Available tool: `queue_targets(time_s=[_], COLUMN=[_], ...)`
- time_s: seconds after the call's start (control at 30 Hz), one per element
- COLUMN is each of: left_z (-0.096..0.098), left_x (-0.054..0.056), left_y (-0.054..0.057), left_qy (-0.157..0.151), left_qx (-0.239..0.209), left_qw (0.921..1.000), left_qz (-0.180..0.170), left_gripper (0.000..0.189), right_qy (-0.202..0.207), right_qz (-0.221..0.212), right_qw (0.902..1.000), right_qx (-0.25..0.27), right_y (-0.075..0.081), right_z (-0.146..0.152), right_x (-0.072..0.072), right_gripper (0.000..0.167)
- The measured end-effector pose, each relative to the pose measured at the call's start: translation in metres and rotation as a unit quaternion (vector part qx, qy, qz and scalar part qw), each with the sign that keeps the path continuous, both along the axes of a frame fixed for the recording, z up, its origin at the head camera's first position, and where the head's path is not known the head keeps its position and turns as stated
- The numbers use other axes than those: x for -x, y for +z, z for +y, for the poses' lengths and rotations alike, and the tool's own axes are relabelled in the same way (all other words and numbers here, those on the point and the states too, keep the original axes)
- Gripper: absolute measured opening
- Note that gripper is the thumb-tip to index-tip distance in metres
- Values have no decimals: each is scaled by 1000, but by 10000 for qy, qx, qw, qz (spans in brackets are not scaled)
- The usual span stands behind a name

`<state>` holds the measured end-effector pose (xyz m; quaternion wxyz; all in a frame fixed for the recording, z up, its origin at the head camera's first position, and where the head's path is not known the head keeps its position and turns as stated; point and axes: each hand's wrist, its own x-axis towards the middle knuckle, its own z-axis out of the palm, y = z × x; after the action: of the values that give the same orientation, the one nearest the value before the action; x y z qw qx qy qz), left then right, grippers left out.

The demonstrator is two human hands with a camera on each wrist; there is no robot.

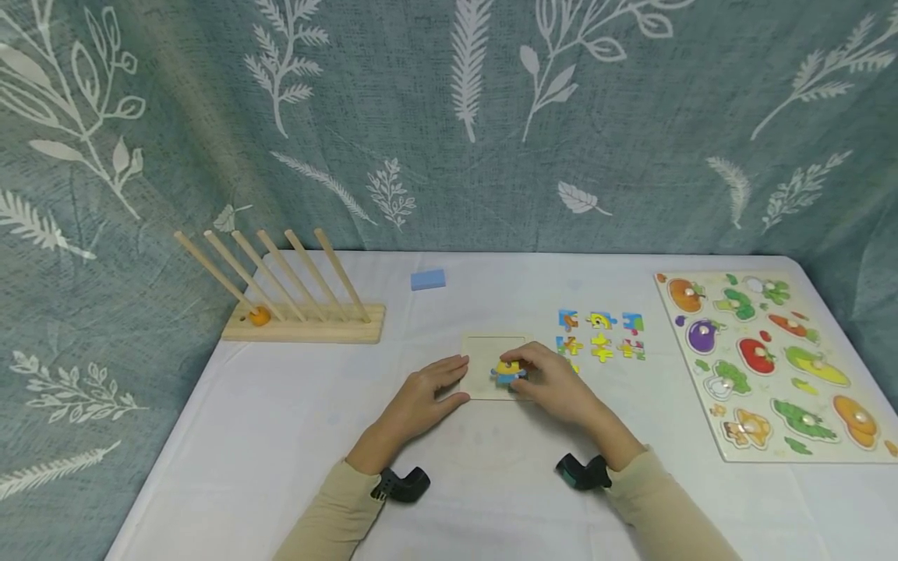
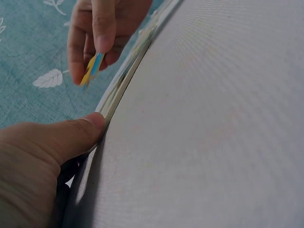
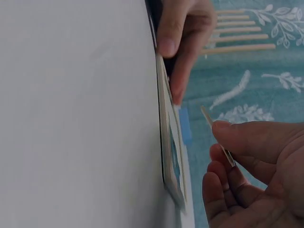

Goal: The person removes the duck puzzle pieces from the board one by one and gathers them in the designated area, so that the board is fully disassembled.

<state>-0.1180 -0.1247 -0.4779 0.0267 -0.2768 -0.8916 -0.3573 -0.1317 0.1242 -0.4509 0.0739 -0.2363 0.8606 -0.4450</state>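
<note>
A small square wooden puzzle tray (image 1: 480, 374) lies in front of me with its bare inside showing. My left hand (image 1: 424, 396) touches the tray's left side, fingers near the far corner and thumb at the near one. Over the tray, my right hand (image 1: 561, 383) pinches a yellow and blue jigsaw piece (image 1: 507, 372) between thumb and fingers. The left wrist view shows this jigsaw piece (image 2: 93, 66) tilted and held above the tray's edge. From the right wrist, the piece (image 3: 230, 158) appears nearly edge-on.
Several jigsaw pieces (image 1: 601, 320) lie in rows right of the tray, one partly behind my right hand. Far right is a vegetable peg board (image 1: 708, 374). A wooden stand with upright rods (image 1: 309, 333) carries an orange bead (image 1: 259, 315). A blue block (image 1: 428, 280) lies at the back.
</note>
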Motion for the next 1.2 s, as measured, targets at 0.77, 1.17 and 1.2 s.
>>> queue_targets(time_s=[0.77, 1.17, 1.2], left_z=[1, 1, 1], left_x=[-1, -1, -1], left_y=[0, 1, 1], left_qy=[48, 60, 62], left_qx=[52, 49, 49], left_qw=[9998, 10000, 10000], left_qz=[-182, -14, -24], left_gripper=[51, 50, 50], right_qy=[-899, -821, -830], right_qz=[5, 478, 534], right_qw=[9947, 9940, 9935], right_qx=[-491, -551, -575], right_y=[-9, -22, -23], right_z=[116, 121, 121], right_x=[-12, -13, -13], right_gripper=[31, 29, 30])
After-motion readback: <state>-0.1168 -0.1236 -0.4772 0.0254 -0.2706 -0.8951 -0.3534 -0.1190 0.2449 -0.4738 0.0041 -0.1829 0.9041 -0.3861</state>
